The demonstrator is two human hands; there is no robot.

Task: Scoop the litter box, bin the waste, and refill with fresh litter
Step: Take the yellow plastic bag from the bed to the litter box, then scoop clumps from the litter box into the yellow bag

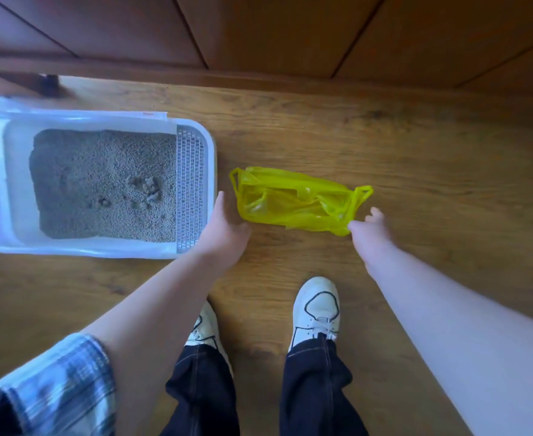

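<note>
The bag [296,199] lies on the floor [384,136] just right of the litter box [86,248], cabinet [259,33] behind.

A warm brown wood-grain plank floor [416,146] carries a white rectangular plastic litter box [101,248] at the left, holding grey granular litter [101,184], its slotted grille end facing right. Just beside that end a crumpled yellow translucent plastic bag [293,199] lies on the boards. Nearer the camera stand two white lace-up shoes [317,306], and dark brown wooden furniture [259,33] meets the floor along the far edge

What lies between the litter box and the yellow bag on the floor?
In the head view, the left hand lies there, over bare wooden floor, close to the yellow bag.
</note>
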